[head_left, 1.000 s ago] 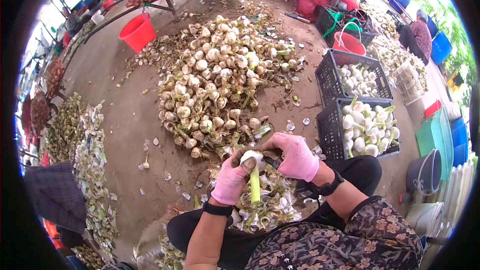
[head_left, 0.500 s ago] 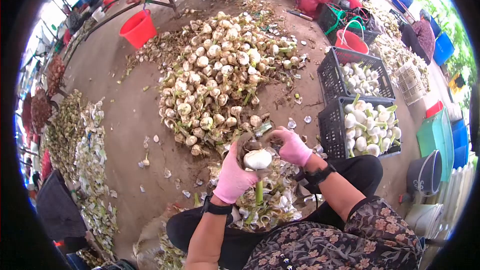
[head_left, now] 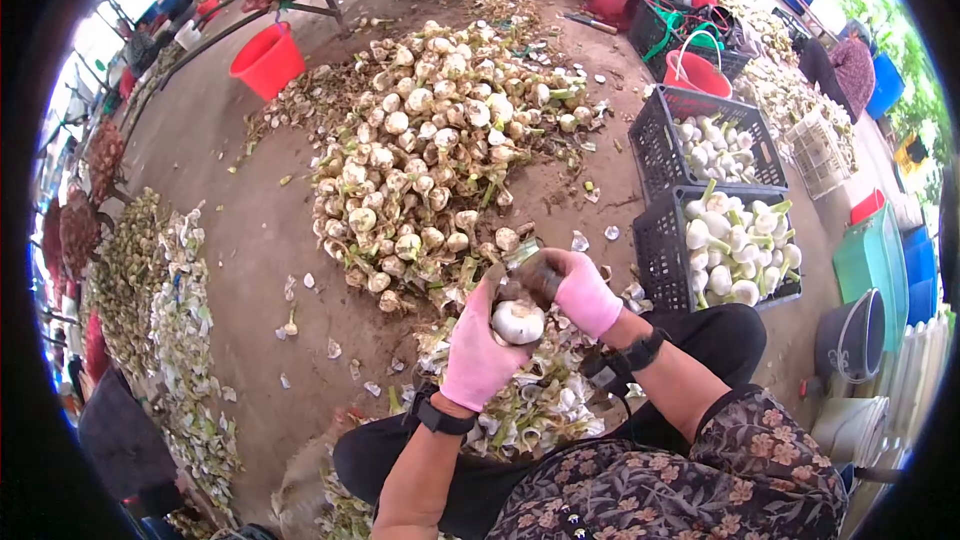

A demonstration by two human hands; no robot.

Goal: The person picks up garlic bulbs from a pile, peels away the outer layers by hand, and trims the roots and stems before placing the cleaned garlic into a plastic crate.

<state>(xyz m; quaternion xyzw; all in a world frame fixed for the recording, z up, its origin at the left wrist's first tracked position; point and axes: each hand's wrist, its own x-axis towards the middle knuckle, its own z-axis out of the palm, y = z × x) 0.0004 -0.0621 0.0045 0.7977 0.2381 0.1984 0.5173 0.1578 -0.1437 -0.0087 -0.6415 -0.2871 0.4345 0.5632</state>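
A white garlic bulb (head_left: 518,322) sits in my left hand (head_left: 476,358), whose fingers and thumb wrap round it. The hand wears a pink glove with dark, dirty fingertips. My right hand (head_left: 582,292), gloved the same way, has its dark fingers curled against the far end of the bulb. The exact pinch of those fingers is partly hidden. Under both hands lies a heap of peeled garlic skins and stalks (head_left: 545,395). Just beyond them rises a big pile of unpeeled garlic bulbs (head_left: 430,155).
To the right, two black crates (head_left: 660,255) hold clean white garlic. A red bucket (head_left: 268,60) stands behind the pile at left, and another red bucket (head_left: 697,75) behind the crates. A dark bucket (head_left: 848,335) is at far right. Other people (head_left: 850,70) sit at the back right.
My right hand has closed in on the bulb's far end; its fingers were more spread before. The bulb has turned in my left hand, and its green stalk below no longer shows.
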